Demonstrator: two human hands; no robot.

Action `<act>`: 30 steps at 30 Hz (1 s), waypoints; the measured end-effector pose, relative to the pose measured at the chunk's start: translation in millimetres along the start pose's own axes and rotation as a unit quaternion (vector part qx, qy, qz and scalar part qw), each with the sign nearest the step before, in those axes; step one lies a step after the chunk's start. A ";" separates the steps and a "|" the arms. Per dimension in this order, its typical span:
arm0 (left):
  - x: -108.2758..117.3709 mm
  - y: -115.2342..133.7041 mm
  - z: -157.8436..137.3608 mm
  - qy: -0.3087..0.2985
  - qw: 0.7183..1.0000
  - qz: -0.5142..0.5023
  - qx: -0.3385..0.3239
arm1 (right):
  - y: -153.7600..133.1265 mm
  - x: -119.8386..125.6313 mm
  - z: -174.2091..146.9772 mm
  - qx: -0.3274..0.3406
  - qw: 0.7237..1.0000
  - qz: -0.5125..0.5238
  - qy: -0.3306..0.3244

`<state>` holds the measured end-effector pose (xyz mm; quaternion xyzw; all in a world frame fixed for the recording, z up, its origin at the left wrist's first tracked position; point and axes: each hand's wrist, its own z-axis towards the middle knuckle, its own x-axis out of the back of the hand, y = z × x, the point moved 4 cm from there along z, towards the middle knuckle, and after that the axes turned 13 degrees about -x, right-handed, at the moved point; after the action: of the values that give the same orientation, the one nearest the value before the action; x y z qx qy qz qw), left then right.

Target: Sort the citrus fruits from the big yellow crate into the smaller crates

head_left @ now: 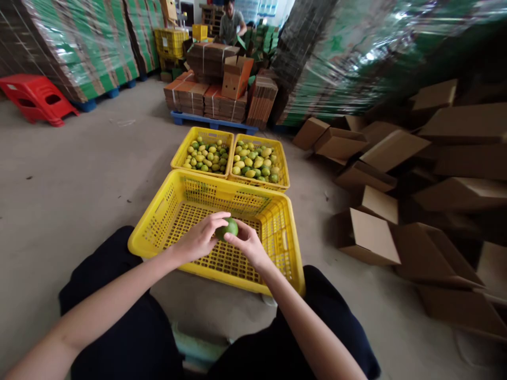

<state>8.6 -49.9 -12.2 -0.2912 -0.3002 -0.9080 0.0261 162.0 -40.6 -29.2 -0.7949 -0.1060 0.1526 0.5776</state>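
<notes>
A green lemon (227, 229) is between my two hands, above a large yellow plastic crate (291, 240). My left hand (202, 235) closes on its left side, fingertips over the top. From the right, my right hand (246, 241) pinches it with the thumb across the front. The slotted floor of the crate shows bare beneath my hands. Beyond it stand two smaller yellow crates, a left one (178, 158) and a right one (284, 171), both filled with yellow and green lemons.
Cardboard boxes (374, 232) lie heaped on the right. Flattened cartons (225, 108) sit on a blue pallet (194, 119) ahead. A red stool (37, 100) stands at left, near wrapped stacks (87, 47). A person (232, 24) is at the back.
</notes>
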 end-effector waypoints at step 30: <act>-22.1 -11.7 21.5 0.197 0.935 -0.247 0.160 | -16.3 16.9 -9.9 0.007 0.996 0.081 0.047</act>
<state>35.4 -31.1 -16.5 -0.0149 -0.4926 -0.8650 -0.0942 181.5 -38.4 -12.9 -0.8033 -0.0133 0.1622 0.5729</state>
